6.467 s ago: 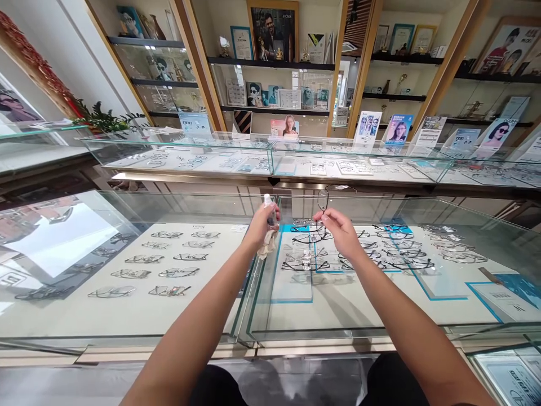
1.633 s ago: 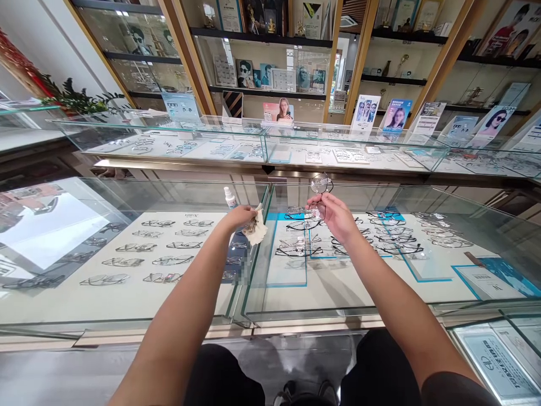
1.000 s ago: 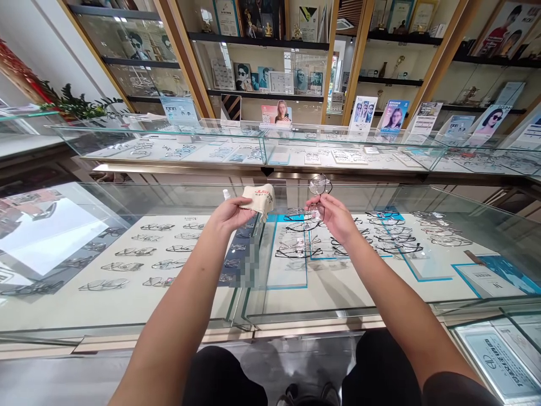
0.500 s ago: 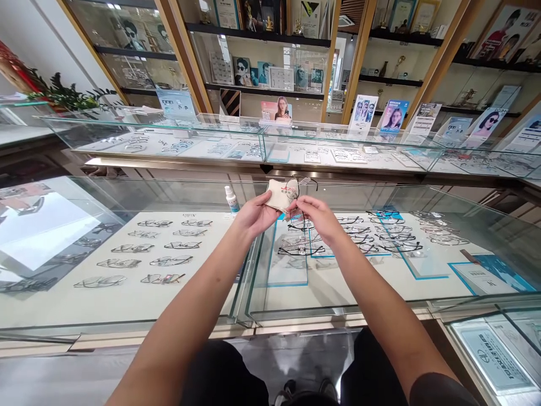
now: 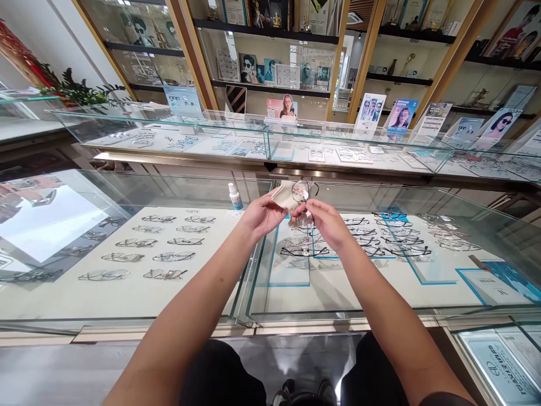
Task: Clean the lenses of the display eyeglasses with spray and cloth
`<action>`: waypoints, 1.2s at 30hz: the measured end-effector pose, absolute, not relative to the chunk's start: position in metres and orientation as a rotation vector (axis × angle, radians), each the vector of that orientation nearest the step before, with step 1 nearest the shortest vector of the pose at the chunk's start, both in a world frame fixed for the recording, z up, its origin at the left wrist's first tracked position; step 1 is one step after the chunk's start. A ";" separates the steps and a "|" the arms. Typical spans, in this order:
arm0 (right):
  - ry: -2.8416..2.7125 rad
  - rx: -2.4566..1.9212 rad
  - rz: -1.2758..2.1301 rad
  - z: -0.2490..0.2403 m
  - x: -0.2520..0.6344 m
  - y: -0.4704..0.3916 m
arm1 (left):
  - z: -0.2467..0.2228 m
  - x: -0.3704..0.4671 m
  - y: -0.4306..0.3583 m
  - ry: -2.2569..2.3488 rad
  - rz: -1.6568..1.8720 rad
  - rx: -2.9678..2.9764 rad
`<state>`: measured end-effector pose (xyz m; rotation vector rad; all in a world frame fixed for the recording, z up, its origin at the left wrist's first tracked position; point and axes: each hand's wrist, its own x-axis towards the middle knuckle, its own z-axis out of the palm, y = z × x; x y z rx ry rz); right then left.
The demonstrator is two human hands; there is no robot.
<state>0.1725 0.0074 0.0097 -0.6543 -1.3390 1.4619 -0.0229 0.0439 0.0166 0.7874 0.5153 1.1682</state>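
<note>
My left hand (image 5: 265, 215) grips a cream cleaning cloth (image 5: 284, 195) with printed lettering, its thumb lying on the cloth. Close beside it, my right hand (image 5: 325, 221) pinches a pair of dark thin-rimmed eyeglasses (image 5: 305, 190). One round lens stands upright in front of the cloth, and the lettering shows through it. The other part of the frame hangs below the fingers. A temple arm points away to the right. Both hands are above the glass counter, and the fingertips nearly meet.
A white spray bottle (image 5: 235, 197) stands on the glass counter (image 5: 203, 307) left of my hands. Inside lie rows of eyeglasses (image 5: 174, 256) and blue-edged display boards (image 5: 289, 276). Behind runs a second glass showcase (image 5: 177, 160) with advertising cards (image 5: 369, 113). Shelves line the wall.
The eyeglasses have turned so that one lens faces me more fully in front of the cloth. The cloth is more folded in my left hand. The view has shifted slightly.
</note>
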 end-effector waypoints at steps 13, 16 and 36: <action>-1.389 -0.612 1.527 0.000 0.163 0.005 | -0.003 -0.010 0.041 0.477 1.119 1.058; -1.387 -0.571 1.529 -0.001 0.163 0.005 | -0.002 -0.008 0.040 0.476 1.108 1.085; -1.401 -0.644 1.504 -0.003 0.163 0.007 | 0.003 -0.006 0.034 0.517 1.091 1.129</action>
